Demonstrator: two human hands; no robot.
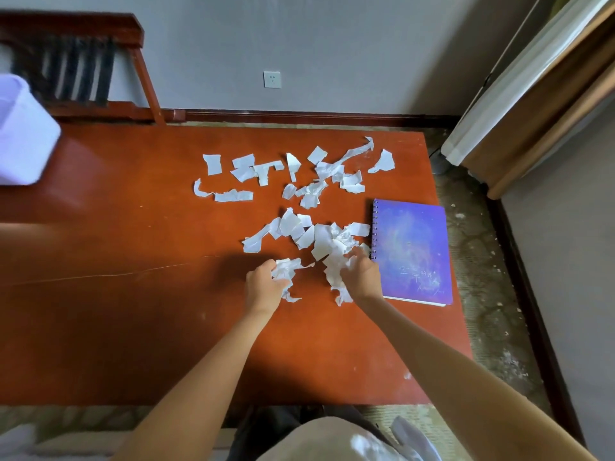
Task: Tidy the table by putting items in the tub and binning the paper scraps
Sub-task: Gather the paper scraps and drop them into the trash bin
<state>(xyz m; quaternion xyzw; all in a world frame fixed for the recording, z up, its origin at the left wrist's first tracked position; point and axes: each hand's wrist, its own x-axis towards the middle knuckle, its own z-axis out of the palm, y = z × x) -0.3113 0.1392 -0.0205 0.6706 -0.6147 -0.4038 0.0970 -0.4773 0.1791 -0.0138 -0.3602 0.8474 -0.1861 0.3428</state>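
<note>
Scrap-gathering step: left hand point(264, 287) and right hand point(361, 276) each have fingers closed round paper scraps point(293, 227); next, gather those at twelve o'clock.

Just the one camera here, strapped to the person's head, wide-angle, looking forward and steeply down over the red-brown table point(133, 327) from its near edge. It sits fairly close: both forearms run up from the bottom of the frame to the left hand point(264, 287) and right hand point(361, 277) around mid-picture. The far wall point(332, 44) fills the top, floor point(482, 294) shows down the right side, and the lens bends straight edges near the corners. No second view to overlap with.
</note>
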